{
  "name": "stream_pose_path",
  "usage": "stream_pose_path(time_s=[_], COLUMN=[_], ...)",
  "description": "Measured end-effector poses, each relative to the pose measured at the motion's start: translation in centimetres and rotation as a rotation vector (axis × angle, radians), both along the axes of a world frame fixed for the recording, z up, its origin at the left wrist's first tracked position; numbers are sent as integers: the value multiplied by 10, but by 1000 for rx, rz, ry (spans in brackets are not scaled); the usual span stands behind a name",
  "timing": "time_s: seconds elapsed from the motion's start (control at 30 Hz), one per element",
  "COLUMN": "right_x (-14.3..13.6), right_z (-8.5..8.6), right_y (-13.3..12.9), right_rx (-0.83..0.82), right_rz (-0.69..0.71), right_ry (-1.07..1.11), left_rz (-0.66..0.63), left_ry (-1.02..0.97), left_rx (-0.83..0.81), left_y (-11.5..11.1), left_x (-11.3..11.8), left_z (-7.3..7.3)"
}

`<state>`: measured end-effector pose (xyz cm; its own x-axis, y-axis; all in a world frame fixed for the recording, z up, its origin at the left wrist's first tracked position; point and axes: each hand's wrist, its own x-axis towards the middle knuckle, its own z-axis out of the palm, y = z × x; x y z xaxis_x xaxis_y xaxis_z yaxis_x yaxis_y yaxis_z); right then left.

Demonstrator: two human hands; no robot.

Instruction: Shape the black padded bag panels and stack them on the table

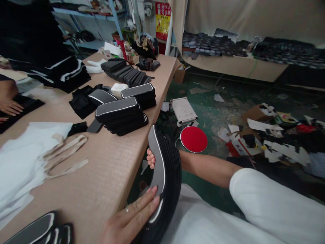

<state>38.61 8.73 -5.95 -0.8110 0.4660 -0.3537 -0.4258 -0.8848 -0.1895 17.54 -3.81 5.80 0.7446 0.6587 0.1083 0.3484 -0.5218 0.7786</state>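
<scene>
A thick stack of long black pieces [172, 169], its top one grey with a white edge line, is held upright and curved against my body, beside the table edge. My right hand [151, 158] wraps round the stack's far part, its fingertips showing on the grey side. Over the near part lies my left hand [137, 213], fingers stretched along the grey face; its thumb is hidden. On the table, two similar stacks [118, 113] [139, 93] stand beyond my hands, and another [38, 230] lies at the bottom left.
The brown table [106, 159] carries white cloth [25, 152], beige straps [66, 152], a row of dark grey pieces [125, 73] and a black pile [61, 67]. Another person's hand [10, 106] rests on black material at the left. A red round stool [193, 139] and boxes [241, 147] stand on the floor.
</scene>
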Motion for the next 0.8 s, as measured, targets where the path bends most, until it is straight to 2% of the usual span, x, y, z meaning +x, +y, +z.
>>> stream_pose_path(time_s=[0.1, 0.2, 0.27, 0.33, 0.4, 0.47, 0.5, 0.57, 0.6, 0.63, 0.7, 0.8], right_x=[0, 2, 4, 5, 6, 9, 10, 10, 10, 9, 6, 0], right_z=[9, 16, 19, 23, 28, 35, 39, 47, 52, 55, 62, 64], right_y=[6, 15, 21, 24, 21, 14, 10, 4, 3, 2, 1, -7], right_rx=[53, 138, 170, 273, 552, 1009, 1278, 1775, 1937, 2023, 2003, 1674], right_rz=[-172, -312, -483, -702, -888, -948, -881, -567, -369, -177, 131, 441], right_ry=[-65, -187, -373, -688, -1076, -1358, -1411, -1317, -1205, -1086, -890, -751], left_rz=[262, 502, 591, 677, 806, 965, 1032, 1088, 1077, 1040, 911, 731], left_ry=[-130, -230, -249, -239, -266, -354, -417, -525, -559, -584, -613, -679], left_rx=[-133, -313, -408, -528, -680, -848, -927, -1082, -1149, -1206, -1305, -1415], left_y=[-4, -11, -16, -20, -22, -21, -20, -17, -16, -14, -13, -16], left_x=[3, -4, -14, -25, -33, -37, -38, -40, -41, -43, -48, -61], left_z=[3, 1, -5, -13, -19, -18, -16, -7, -2, 3, 10, 8])
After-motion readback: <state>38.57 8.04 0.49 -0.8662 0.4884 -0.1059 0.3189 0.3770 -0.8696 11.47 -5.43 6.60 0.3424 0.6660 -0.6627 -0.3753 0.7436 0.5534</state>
